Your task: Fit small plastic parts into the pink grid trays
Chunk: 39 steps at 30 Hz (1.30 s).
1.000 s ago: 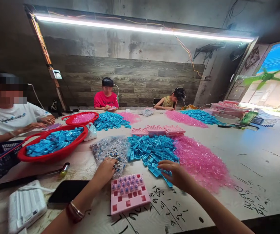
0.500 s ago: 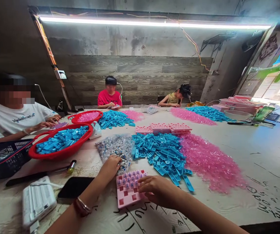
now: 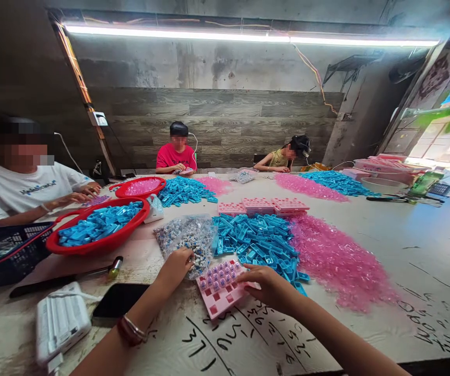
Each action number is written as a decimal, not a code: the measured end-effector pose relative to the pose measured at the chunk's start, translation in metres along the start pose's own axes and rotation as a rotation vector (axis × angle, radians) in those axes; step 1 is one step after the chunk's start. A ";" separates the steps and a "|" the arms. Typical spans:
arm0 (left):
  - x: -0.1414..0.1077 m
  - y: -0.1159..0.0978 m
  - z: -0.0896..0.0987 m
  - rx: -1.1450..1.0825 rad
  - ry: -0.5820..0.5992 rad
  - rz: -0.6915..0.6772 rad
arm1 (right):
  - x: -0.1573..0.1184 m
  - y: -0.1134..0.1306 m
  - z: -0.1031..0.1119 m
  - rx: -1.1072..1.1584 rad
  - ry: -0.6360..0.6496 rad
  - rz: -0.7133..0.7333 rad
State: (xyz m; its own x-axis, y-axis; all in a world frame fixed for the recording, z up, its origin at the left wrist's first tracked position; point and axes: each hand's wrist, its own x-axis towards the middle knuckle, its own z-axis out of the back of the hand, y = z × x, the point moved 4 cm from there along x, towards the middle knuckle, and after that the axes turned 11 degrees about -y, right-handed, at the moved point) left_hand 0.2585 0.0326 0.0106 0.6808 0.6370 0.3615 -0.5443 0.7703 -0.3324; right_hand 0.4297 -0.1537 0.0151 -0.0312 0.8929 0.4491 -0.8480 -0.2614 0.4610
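My left hand (image 3: 177,265) reaches into the near edge of a clear plastic bag (image 3: 189,237) of small white, grey and blue pieces. Its fingers are curled together among them; whatever is in the fingertips is hidden. To its right, a pink tray (image 3: 221,303) with square pockets lies tilted on the table. Rows of small clear-and-purple pieces (image 3: 221,275) fill its far pockets, and several near pockets show bare red squares. My right hand (image 3: 264,282) grips the tray's right edge, thumb and fingers bent around it.
Blue plastic cases (image 3: 264,240) and clear pink pieces (image 3: 338,261) are heaped beyond the tray, with stacked pink trays (image 3: 258,205) behind. At left are a red basket (image 3: 142,214), a phone (image 3: 119,303) and a white power bank (image 3: 62,324). Three people sit around the table.
The pink tray has shifted right and away from me and turned slightly, with my right hand moving along at its edge. My left hand stays at the bag.
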 end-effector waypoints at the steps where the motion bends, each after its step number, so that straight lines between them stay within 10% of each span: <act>1: 0.000 -0.001 0.002 -0.014 -0.018 0.003 | -0.001 -0.004 0.002 -0.039 -0.005 -0.032; 8: 0.002 -0.004 0.010 -0.352 -0.139 0.100 | -0.001 -0.008 0.002 -0.147 0.031 -0.068; 14: 0.000 -0.010 0.002 -0.740 -0.021 0.224 | 0.003 -0.002 0.002 -0.245 0.064 -0.105; 23: -0.021 -0.049 -0.004 -0.650 0.108 -0.071 | 0.000 0.007 0.011 -0.100 -0.035 -0.218; 33: -0.046 -0.082 -0.003 -0.328 -0.166 -0.731 | 0.009 0.021 -0.006 0.181 -0.126 -0.352; 39: -0.052 -0.090 0.003 -0.304 -0.197 -0.945 | 0.009 0.021 -0.014 0.391 0.029 -0.313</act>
State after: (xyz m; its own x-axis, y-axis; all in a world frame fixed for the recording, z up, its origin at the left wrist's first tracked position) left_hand 0.2706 -0.0701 0.0245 0.6600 -0.2149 0.7199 0.3424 0.9390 -0.0335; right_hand 0.4042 -0.1463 0.0183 0.1740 0.9588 0.2248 -0.5573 -0.0923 0.8252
